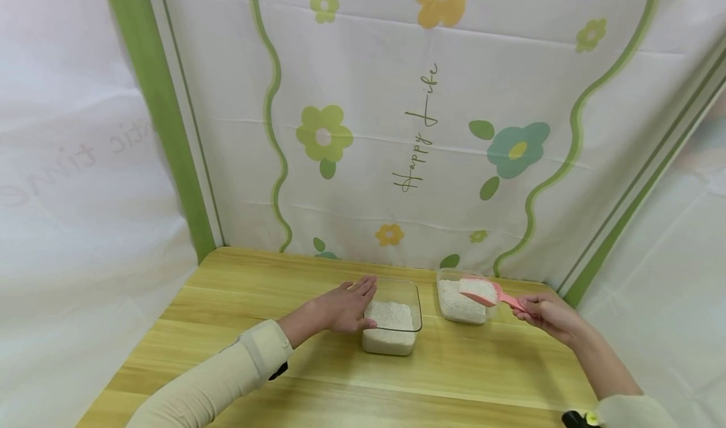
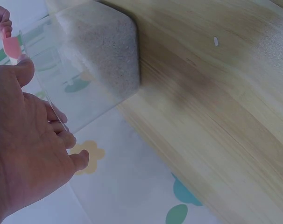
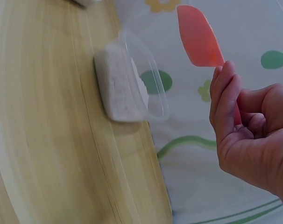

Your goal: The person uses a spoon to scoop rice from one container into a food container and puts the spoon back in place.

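Scoop (image 1: 485,291), pink and heaped with white rice (image 1: 478,286), is pinched by its handle between the thumb and curled fingers (image 3: 227,100) of the right hand (image 1: 547,314). It hangs level just above the right tub (image 1: 460,302), a clear plastic box with rice in it near the table's back edge. In the right wrist view the scoop's underside (image 3: 199,37) shows against the flowered cloth, apart from that tub (image 3: 132,79).

Left hand (image 1: 343,307) lies flat against the left wall of the left tub (image 1: 394,324), fingers straight and close together, thumb resting at the rim. The left wrist view shows those fingers (image 2: 62,128) touching the clear wall (image 2: 43,65), with packed rice (image 2: 104,46) filling the tub's lower part. This tub stands mid-table, just beside the right one but not touching it.

Both tubs sit on a pale wooden table (image 1: 227,327). A white cloth (image 1: 397,119) with green stripes, flowers and the words "Happy Life" hangs behind.
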`<move>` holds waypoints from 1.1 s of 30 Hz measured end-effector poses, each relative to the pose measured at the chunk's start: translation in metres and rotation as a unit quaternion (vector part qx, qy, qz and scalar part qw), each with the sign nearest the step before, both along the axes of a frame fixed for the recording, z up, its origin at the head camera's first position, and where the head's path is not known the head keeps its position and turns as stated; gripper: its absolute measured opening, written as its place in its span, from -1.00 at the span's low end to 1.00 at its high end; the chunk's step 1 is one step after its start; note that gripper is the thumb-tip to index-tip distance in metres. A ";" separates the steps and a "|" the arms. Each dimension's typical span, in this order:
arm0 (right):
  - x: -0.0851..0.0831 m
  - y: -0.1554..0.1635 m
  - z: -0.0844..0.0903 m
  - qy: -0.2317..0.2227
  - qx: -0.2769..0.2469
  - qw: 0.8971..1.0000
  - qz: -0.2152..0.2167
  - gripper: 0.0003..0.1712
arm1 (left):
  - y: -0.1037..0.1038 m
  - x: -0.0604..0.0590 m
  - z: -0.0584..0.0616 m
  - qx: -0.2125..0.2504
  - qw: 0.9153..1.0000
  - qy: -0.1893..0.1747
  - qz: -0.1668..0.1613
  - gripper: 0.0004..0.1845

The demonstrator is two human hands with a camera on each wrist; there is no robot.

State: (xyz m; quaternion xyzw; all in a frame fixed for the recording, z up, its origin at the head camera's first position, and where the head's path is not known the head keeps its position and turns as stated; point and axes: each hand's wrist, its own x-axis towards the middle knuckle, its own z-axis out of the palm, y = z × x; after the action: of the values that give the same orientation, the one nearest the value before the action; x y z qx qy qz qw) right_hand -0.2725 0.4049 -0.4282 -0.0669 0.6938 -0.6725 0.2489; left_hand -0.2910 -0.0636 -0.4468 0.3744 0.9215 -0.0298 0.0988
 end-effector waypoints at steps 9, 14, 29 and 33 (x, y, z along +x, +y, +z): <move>0.002 0.024 -0.001 -0.002 0.055 0.998 -0.032 -0.65 | 0.001 0.001 0.001 -0.002 1.000 0.000 0.001 -0.12; 0.003 0.033 -0.001 -0.002 0.063 0.997 -0.037 -0.66 | 0.002 -0.001 0.001 -0.005 1.000 -0.002 0.001 -0.11; 0.002 0.042 -0.004 -0.006 0.115 0.991 -0.064 -0.66 | 0.001 -0.001 0.000 -0.006 1.000 0.001 -0.002 -0.12; 0.000 0.042 -0.003 -0.001 0.140 0.987 -0.072 -0.67 | 0.001 -0.001 -0.001 -0.004 1.000 0.000 -0.003 -0.13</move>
State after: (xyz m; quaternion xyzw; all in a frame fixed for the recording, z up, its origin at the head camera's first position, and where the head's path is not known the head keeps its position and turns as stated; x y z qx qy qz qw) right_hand -0.2722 0.4467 -0.4316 0.0194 0.7840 -0.5845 0.2080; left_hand -0.2916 -0.0628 -0.4475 0.3765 0.9203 -0.0342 0.1005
